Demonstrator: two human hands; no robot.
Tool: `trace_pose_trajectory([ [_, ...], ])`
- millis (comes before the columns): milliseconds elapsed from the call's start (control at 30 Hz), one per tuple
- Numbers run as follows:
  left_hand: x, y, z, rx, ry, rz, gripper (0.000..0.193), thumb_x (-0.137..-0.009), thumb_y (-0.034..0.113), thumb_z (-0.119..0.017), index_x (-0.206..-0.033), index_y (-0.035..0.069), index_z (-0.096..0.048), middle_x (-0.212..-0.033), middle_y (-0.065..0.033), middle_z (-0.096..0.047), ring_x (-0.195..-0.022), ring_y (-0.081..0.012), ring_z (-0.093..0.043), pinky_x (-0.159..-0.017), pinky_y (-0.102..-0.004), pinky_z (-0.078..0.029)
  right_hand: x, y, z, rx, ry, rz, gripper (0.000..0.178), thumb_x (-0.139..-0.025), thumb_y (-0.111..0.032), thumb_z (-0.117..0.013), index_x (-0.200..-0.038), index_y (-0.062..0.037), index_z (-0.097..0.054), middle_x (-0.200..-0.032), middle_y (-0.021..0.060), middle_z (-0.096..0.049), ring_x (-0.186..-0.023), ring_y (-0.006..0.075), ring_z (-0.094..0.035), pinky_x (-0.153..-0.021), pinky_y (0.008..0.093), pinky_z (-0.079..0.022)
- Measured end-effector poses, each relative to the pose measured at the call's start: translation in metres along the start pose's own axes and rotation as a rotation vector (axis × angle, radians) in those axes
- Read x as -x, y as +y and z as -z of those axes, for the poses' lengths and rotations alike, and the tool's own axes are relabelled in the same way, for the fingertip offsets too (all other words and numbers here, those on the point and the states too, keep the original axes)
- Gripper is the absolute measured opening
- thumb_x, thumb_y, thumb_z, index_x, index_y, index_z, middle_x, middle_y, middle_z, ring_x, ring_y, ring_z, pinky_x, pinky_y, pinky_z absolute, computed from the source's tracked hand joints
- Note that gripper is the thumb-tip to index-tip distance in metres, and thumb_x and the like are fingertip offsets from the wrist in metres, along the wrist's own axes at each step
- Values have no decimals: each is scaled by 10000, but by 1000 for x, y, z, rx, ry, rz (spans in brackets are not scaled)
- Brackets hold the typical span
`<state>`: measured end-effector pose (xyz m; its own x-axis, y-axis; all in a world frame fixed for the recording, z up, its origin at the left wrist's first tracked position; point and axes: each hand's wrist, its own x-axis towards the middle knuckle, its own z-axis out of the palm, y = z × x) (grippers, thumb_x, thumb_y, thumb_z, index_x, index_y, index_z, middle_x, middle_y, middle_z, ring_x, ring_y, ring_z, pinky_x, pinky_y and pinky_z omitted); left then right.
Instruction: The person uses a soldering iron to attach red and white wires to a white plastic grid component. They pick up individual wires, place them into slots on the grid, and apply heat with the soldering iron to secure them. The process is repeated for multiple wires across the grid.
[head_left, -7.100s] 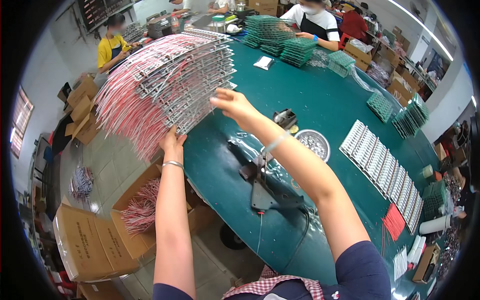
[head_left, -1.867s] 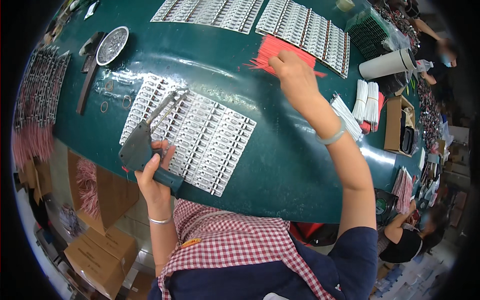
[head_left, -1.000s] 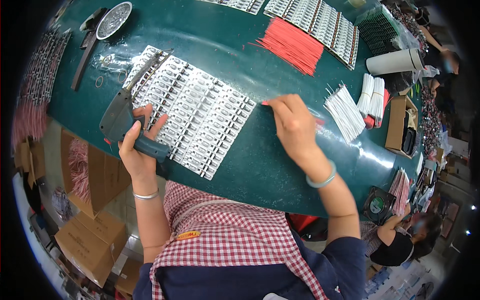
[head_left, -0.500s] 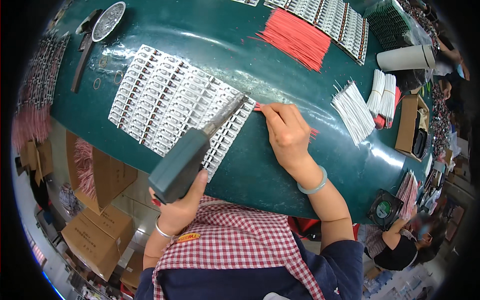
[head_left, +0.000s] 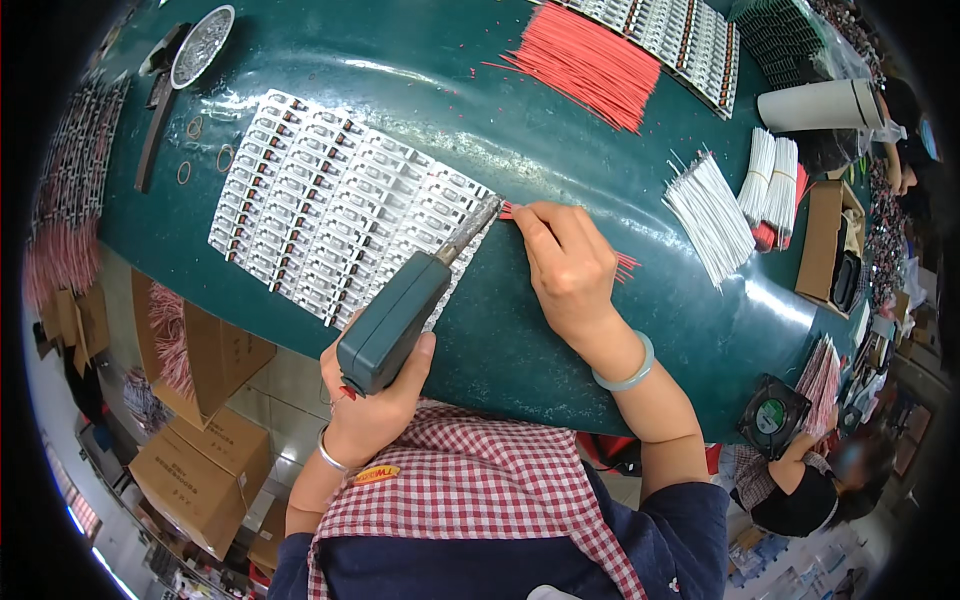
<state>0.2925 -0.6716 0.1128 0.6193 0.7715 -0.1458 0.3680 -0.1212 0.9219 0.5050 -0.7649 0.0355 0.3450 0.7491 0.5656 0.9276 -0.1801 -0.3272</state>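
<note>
My left hand (head_left: 385, 405) is wrapped around the grip of a dark green soldering gun (head_left: 393, 322). Its metal tip reaches up to the right edge of a panel of small parts in rows (head_left: 345, 190), beside my right fingertips. Between the thumb and fingers of my right hand (head_left: 570, 265) is a small bunch of red wires (head_left: 627, 267), whose short ends poke out toward the panel and whose far ends show past the hand. Whether the tip touches a wire or the panel is too small to tell.
Beyond the panel lies a heap of red wires (head_left: 585, 62), with another panel (head_left: 690, 45) behind it. White wires (head_left: 710, 218) lie to the right, near a cardboard box (head_left: 815, 245) and a black fan (head_left: 772, 417). A metal bowl (head_left: 203, 48) stands far left. Someone sits at lower right.
My left hand and the soldering gun have shifted right and slightly away from me, bringing the tip lower along the panel's edge. My right hand stays nearly in place, still pinching the red wires.
</note>
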Motion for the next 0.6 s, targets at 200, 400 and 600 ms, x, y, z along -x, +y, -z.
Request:
trace_pose_trajectory([
  [200, -2, 0, -3, -59, -11, -38, 169, -827, 59, -793, -952, -21, -712, -871, -96, -719, -724, -153, -676, -690, -287, -530, 0, -1, 2, -8, -26, -15, 302, -684, 3, -675, -984, 15, -714, -927, 83, -657, -762, 220, -628, -641, 332, -529],
  [400, -3, -4, -6, -54, 9, -71, 149, -833, 35, -776, -946, -28, -702, -858, -92, -694, -701, -148, -654, -643, -283, -511, -2, -2, 2, -7, -21, -11, 291, -687, 2, -677, -976, 12, -707, -921, 81, -655, -754, 219, -623, -637, 333, -526],
  [600, -4, 1, -3, -60, -22, -87, 137, -832, 18, -759, -935, -43, -691, -827, -81, -661, -661, -131, -610, -593, -268, -481, -1, -1, 1, -9, -9, -16, 257, -706, -1, -694, -962, 4, -715, -918, 73, -660, -748, 209, -628, -629, 324, -527],
])
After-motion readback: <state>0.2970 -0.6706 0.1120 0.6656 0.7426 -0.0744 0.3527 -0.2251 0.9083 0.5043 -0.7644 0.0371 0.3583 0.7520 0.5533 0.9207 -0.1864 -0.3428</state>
